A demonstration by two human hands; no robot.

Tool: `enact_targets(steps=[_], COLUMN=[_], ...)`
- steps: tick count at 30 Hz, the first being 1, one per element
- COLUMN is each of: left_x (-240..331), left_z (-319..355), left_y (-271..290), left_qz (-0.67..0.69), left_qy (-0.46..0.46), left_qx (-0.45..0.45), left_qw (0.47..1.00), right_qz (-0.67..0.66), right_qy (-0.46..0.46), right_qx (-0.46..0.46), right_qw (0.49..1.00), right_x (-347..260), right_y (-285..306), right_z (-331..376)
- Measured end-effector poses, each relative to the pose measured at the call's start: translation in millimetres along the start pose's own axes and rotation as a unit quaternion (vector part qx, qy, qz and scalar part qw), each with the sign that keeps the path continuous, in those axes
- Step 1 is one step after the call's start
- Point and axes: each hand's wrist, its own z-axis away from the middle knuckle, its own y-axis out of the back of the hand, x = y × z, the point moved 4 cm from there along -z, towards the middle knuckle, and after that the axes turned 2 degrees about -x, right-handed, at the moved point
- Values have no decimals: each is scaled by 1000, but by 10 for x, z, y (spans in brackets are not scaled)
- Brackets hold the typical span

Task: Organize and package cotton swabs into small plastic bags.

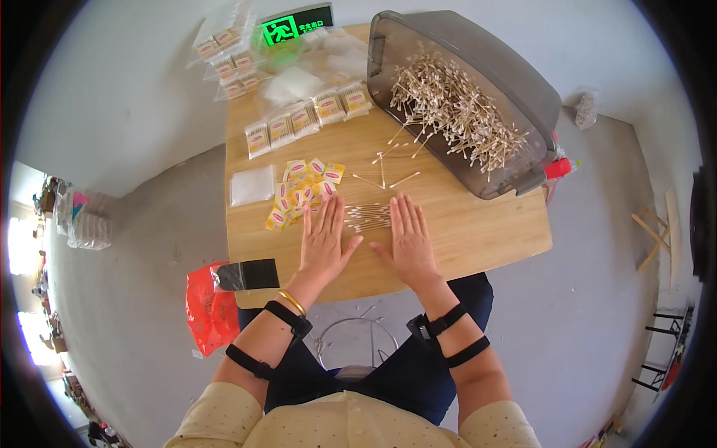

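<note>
Several cotton swabs (367, 216) lie side by side across the wooden table, between my two hands. My left hand (323, 239) rests flat with fingers stretched out, its inner edge by the swabs' left tips. On the other side my right hand (408, 239) lies the same way, at the swabs' right tips. Neither hand is wrapped round anything. A heap of small yellow and white printed cards (299, 193) is just beyond my left fingertips. A few loose swabs (383, 172) are scattered farther up the table.
A tipped grey plastic bin (545, 112) with a mass of cotton swabs stands at the far right. Filled swab packs (302, 119) line the back left, near clear bags (252, 185). A red plastic bag (205, 310) hangs at the table's left edge, beside a black strip (258, 274).
</note>
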Motion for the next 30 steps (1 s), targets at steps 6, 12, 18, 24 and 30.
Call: enact_targets(steps=[6, 12, 18, 24, 30], left_x=[137, 138, 182, 226, 349], left_z=[-50, -51, 51, 61, 79], left_y=[-88, -94, -59, 14, 28], left_qz=[72, 28, 27, 36, -8], left_qy=[-13, -22, -36, -34, -91], left_qx=[10, 4, -21, 16, -48], left_qw=[997, 999, 999, 999, 995], right_qz=[81, 79, -46, -90, -118], right_qy=[9, 17, 1, 2, -24], right_qx=[11, -12, -36, 5, 30], right_qw=[997, 997, 998, 996, 992], right_x=[-206, -218, -145, -86, 29], right_y=[-339, -288, -101, -7, 51], right_z=[-180, -158, -6, -48, 0])
